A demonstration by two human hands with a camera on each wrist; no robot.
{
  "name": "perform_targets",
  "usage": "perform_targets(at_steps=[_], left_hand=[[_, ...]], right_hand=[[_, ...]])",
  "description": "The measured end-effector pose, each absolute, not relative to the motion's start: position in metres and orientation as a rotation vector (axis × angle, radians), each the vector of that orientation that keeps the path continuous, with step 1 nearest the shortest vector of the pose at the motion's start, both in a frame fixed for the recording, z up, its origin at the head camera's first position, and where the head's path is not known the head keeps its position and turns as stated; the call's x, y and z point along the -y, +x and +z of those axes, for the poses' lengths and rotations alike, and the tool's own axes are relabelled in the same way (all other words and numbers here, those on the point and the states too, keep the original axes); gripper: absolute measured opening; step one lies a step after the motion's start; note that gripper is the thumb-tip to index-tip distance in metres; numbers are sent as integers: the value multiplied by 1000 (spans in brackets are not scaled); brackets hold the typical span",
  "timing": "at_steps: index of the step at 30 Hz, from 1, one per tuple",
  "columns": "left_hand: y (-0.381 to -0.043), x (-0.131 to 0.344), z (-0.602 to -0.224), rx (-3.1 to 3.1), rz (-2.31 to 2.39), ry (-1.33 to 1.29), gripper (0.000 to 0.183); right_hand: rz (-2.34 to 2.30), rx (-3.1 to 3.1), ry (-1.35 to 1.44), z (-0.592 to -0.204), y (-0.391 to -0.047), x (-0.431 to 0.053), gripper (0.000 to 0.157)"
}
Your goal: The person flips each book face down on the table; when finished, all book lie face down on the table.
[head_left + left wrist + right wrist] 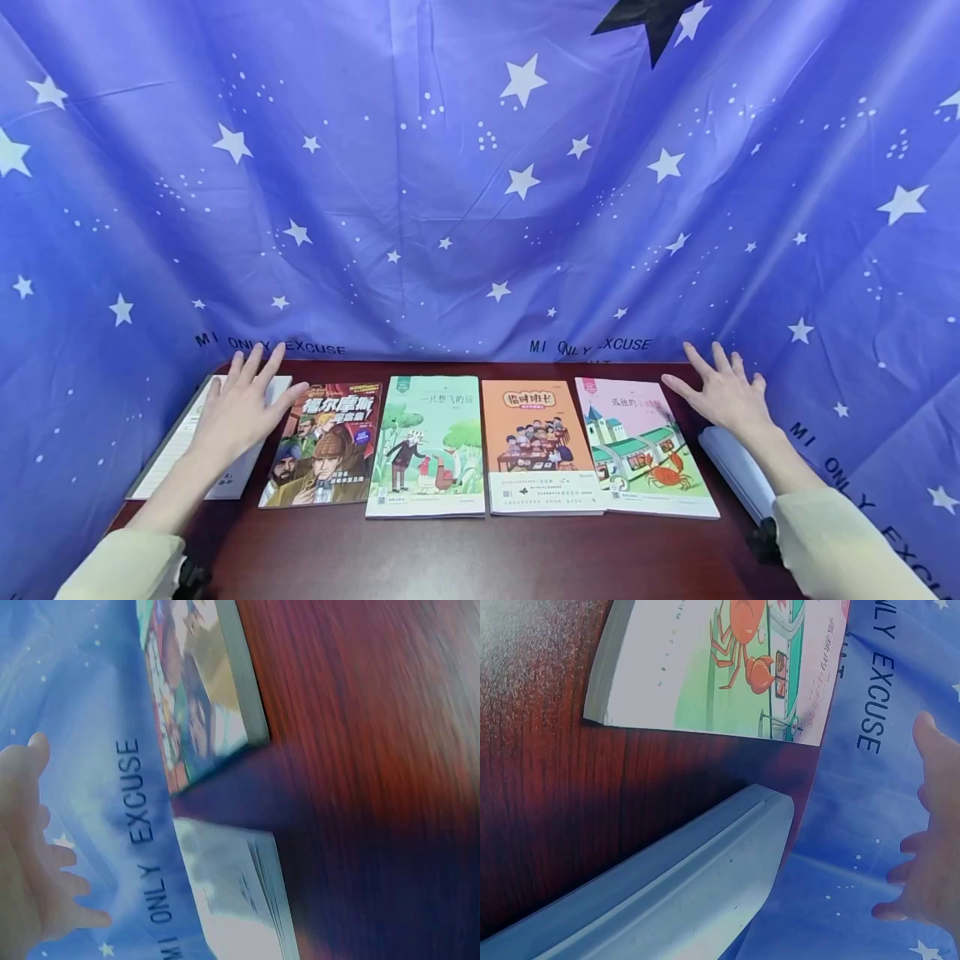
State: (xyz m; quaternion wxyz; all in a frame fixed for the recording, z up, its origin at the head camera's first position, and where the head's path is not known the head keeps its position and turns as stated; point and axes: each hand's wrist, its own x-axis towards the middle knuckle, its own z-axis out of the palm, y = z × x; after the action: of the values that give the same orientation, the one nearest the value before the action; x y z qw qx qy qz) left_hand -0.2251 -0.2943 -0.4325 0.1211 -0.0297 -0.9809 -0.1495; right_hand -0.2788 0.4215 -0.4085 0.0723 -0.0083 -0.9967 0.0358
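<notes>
Bkgd is a blue-violet fabric drape [420, 208] printed w/ white stars, small dots & black lettering, plus one big black star [648, 25] up top; it meets the back edge of a dark red-brown wooden bench [450, 558]. Row of flat items on it, L to R: a white rectangular paper pad [174, 446], partly hidden by the L hand [240, 402] & forearm; a multicoloured paperback [330, 446] w/ a figure in a brown cap; a pale green paperback [427, 446] w/ trees & cartoon animals; an orange paperback [540, 442] w/ cartoon figures & a white band along its lower part; a pink-and-green paperback [645, 450] w/ an orange-red crab. Far R is a long pale grey box-like thing [738, 467], set at a slant, partly behind the R forearm.

L hand is wide, fingers & thumb spread, nothing held; in head view its thumb is near the top L corner of the multicoloured paperback. R hand [727, 398] likewise wide & holding nothing, thumb by the top R corner of the pink-and-green paperback. Wrist views show both hands against the drape, apart from the books; can't tell exact height above bench. Pale sleeves [840, 533] on both arms, w/ a black item [763, 542] at each wrist; L wrist view slightly blurred
</notes>
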Motion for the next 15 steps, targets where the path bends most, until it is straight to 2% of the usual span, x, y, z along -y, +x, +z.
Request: perform_targets(at_steps=[15], left_hand=[[-226,244,-433,2819,-657,-119,84]], right_hand=[[220,2954,98,-414,-283,-417,88]])
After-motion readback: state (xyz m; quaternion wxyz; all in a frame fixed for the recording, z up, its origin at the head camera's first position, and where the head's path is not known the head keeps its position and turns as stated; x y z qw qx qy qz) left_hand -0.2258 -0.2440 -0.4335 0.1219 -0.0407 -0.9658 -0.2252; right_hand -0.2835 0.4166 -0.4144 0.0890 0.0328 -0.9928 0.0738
